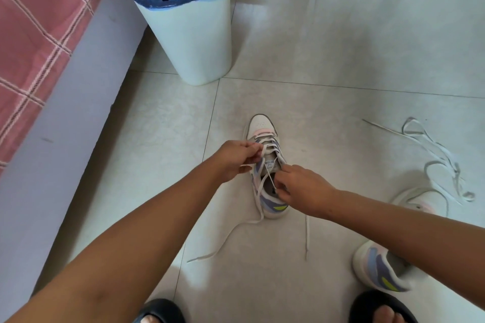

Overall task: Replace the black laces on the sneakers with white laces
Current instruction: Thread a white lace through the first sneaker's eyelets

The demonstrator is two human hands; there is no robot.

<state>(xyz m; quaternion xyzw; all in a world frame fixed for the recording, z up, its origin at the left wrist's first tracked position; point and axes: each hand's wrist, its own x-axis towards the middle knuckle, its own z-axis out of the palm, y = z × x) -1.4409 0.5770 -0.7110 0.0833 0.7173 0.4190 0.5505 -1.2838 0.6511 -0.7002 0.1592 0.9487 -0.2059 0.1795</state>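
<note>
Scene: I am looking down at a tiled floor, both bare arms reaching forward to one sneaker standing between my hands, toe pointing away from me.
Left hand: my left hand has fingers curled, pinching one strand of the white lace just beside the sneaker's left eyelet row.
Right hand: my right hand pinches the other strand at the shoe's collar, thumb and fingers closed on it.
Lace state: white crossings fill the eyelets down from the toe; two loose ends trail on the floor toward me.
Step in hand: I judge I am tightening and threading the upper eyelets.
How to do it well: pull both strands evenly, keep the flat lace untwisted, and leave matching tail lengths.
Second sneaker: the other sneaker lies to my right, partly hidden by my arm, apparently not yet laced.
Spare lace: a loose white lace lies tangled on the floor, right.
Bin: a white bin with blue liner holds something black, possibly the old laces.
</note>
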